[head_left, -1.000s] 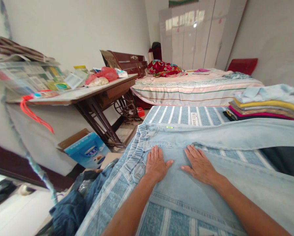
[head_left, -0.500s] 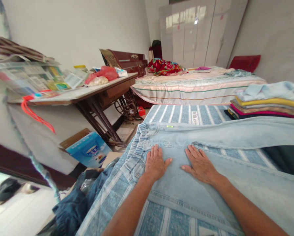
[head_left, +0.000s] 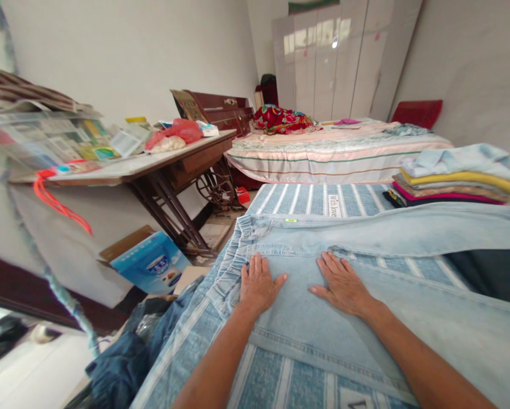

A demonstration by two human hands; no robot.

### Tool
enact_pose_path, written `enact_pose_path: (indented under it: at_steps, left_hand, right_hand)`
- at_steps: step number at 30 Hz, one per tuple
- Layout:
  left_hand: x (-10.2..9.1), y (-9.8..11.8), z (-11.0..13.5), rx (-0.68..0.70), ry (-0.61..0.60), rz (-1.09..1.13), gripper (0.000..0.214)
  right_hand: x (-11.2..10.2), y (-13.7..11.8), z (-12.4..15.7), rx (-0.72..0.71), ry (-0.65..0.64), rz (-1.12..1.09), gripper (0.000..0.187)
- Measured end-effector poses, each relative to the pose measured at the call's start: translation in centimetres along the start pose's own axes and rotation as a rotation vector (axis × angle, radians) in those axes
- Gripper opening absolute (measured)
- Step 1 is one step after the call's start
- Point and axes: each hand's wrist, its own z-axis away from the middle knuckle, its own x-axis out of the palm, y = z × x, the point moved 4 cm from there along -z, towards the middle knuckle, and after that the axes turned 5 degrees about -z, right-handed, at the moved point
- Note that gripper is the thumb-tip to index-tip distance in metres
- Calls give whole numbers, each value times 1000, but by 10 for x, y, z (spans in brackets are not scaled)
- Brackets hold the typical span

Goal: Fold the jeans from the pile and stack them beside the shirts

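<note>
"Two large things I notice first: the pale wardrobe [head_left: 344, 68] at the back, and the bed [head_left: 323, 162] in front of it."

"And what is nearer to the person?"

"A striped cover [head_left: 280, 196], blue and white, is spread below the hands. To its left stands the table [head_left: 110, 173], with many small articles on top."

"Where are the jeans?"

"The light blue jeans [head_left: 306, 301] are lying on the striped cover, laid out rather flat. Their gathered waistband [head_left: 241, 238] is at the left, and the legs go apart toward the right. Between the legs, at the right, one can see a dark cloth [head_left: 493, 275]."

"What comes next in size?"

"The pile of folded clothes [head_left: 455, 176], on the far right, behind the jeans. Then the blue box [head_left: 153, 258], tilted on the floor, under the table."

"How are the hands, please?"

"They are apart from each other, both palm down on the jeans. The left hand [head_left: 259, 289] rests just beside the waistband, its fingers straight and its thumb held away. The right hand [head_left: 344, 287] rests near the place where the legs divide, also with straight fingers and the thumb to the side."

"And the smallest thing?"

"A yellow-green label [head_left: 291, 220], on the far edge of the jeans."
</note>
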Motion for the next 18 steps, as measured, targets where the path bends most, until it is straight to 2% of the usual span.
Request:
enact_pose_path:
  at_steps: [9, 12, 15, 18]
  left_hand:
    - [-1, 0, 1, -1, 31, -11, 80]
    - [-3, 0, 3, -12, 103, -41, 74]
    - [-5, 0, 7, 10, 206, -68, 70]
    - [-2, -3, 10, 31, 182, -63, 73]
  right_hand:
    - [-6, -1, -2, 6, -10, -27, 89]
    - [-16, -16, 6, -2, 6, -48, 88]
    - [-23, -40, 21, -78, 25, -98, 85]
    - [-19, -59, 35, -125, -19, -160, 85]
